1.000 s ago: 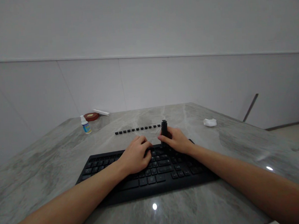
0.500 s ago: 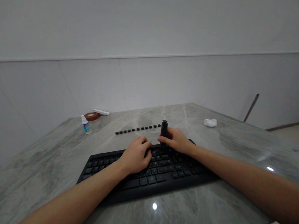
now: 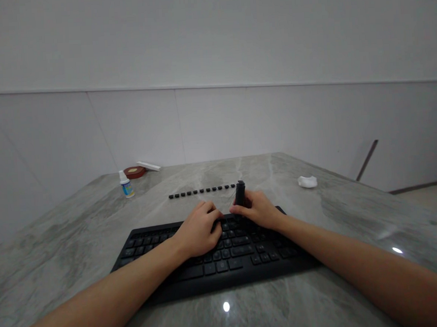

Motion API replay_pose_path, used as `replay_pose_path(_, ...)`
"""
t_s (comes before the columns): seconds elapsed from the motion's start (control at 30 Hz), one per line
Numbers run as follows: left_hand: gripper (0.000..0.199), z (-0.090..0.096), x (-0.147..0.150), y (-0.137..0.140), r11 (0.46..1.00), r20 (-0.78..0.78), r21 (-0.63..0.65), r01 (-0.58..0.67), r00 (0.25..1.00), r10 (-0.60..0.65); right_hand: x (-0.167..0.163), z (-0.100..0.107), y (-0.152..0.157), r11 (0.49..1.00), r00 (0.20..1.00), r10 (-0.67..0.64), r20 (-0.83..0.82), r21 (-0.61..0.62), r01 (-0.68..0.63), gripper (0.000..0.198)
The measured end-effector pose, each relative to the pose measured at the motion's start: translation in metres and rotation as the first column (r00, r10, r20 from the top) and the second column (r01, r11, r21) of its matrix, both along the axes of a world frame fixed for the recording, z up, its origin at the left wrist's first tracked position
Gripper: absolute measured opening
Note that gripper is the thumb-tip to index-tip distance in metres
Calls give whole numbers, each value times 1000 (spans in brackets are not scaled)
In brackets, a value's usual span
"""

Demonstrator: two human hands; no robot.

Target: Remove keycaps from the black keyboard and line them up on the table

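A black keyboard (image 3: 225, 281) lies in front of me on a grey marbled table. My left hand (image 3: 200, 228) rests on its middle, fingers bent over the rear keys and rear edge, thumb lower down on the keys. My right hand (image 3: 256, 208) is closed around a slim black upright tool (image 3: 240, 193); its exact kind is unclear. The tool's lower end is hidden behind my fingers, over the keyboard's rear edge. Behind the keyboard runs a row of several small black keycaps (image 3: 201, 190), its right end close to the tool.
At the back left stand a white spray bottle with a blue label (image 3: 126, 185), a reddish-brown box (image 3: 134, 172) and a white strip (image 3: 149, 166). Crumpled white tissue (image 3: 307, 181) lies at the right. A pale wall (image 3: 216, 119) rises behind the table (image 3: 348, 224).
The black tool and my right hand have dipped slightly toward the keyboard. My left hand stays nearly in place. The whole view has shifted a little.
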State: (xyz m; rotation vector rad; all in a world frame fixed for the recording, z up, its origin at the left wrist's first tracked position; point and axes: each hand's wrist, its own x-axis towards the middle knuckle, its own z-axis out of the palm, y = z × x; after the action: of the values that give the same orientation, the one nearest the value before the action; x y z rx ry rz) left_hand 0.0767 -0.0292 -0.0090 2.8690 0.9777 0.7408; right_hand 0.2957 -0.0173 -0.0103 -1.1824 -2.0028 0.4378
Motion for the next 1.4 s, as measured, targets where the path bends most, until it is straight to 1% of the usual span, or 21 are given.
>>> replay_pose_path(0.13, 21, 0, 0, 0, 1000, 2, 2, 3, 1000, -3, -1, 0, 1, 997, 998, -51, -37, -62, 49, 35)
replay_pose_path(0.23, 20, 1, 1, -1, 1000, -4, 2, 2, 1000, -2, -2, 1, 0, 993, 997, -62, -56, -101, 56, 34)
replay_pose_path(0.47, 20, 2, 1, 0, 1000, -11, -7, -4, 1000, 4, -1, 1, -2, 1000, 1000, -2, 30, 5, 2, 34)
replay_pose_path(0.8, 20, 1, 1, 0, 1000, -6, -18, -3, 1000, 3, -5, 5, -6, 995, 995, 86, 49, 43, -88, 30)
replay_pose_path(0.93, 20, 0, 0, 1, 1000, -4, -16, -5, 1000, 5, -10, 6, -6, 996, 995, 61, 78, 62, -66, 30)
replay_pose_path(1.2, 20, 1, 0, 0, 1000, -6, -18, -1, 1000, 1, -10, 9, -6, 992, 992, 75, 101, 90, -85, 22)
replay_pose_path(1.27, 20, 1, 1, 0, 1000, -1, -21, -4, 1000, 4, -10, 10, -6, 993, 993, 77, 94, 77, -85, 22)
replay_pose_path(1.33, 20, 1, 1, 0, 1000, 2, -22, -4, 1000, 4, -9, 11, -4, 996, 995, 58, 82, 59, -63, 22)
replay_pose_path(1.4, 20, 1, 1, 0, 1000, 6, -18, -1, 1000, 1, -8, 10, -1, 999, 997, 9, 73, 50, -12, 22)
